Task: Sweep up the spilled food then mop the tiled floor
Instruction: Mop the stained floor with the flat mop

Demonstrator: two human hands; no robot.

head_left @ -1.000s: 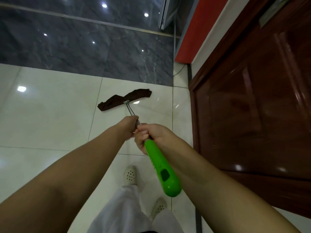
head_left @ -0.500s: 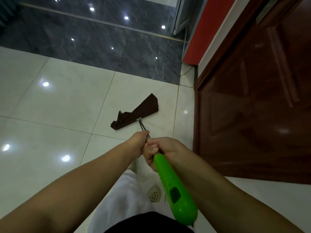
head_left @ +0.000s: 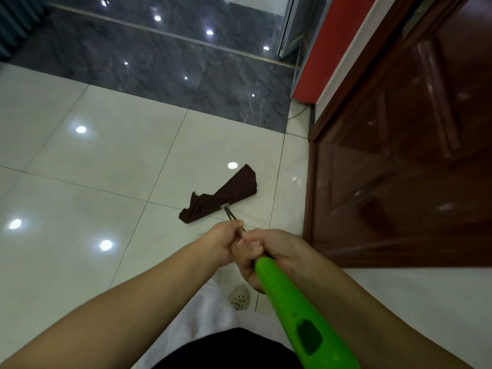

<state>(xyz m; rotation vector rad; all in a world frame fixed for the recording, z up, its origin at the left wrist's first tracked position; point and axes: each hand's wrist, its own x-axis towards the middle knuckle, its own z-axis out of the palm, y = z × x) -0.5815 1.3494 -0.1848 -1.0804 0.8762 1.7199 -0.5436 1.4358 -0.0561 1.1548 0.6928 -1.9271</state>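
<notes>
Head view: our left hand (head_left: 223, 239) and right hand (head_left: 262, 253) clamp the stiff mop handle (head_left: 290, 302); its limp brown cloth (head_left: 226, 197) should drag lightly across slick tiles (head_left: 80, 182).

Mop head (head_left: 221, 198) on floor (head_left: 93, 161), left of door (head_left: 399, 169).

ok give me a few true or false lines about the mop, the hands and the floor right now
1. Both hands grip the mop handle. True.
2. The mop cloth is white. False: it is dark brown.
3. The left hand sits nearer the cloth than the right hand. True.
4. The cloth lies on the dark grey floor. False: it lies on the white tiles.
5. The wooden door is on the right. True.
</notes>
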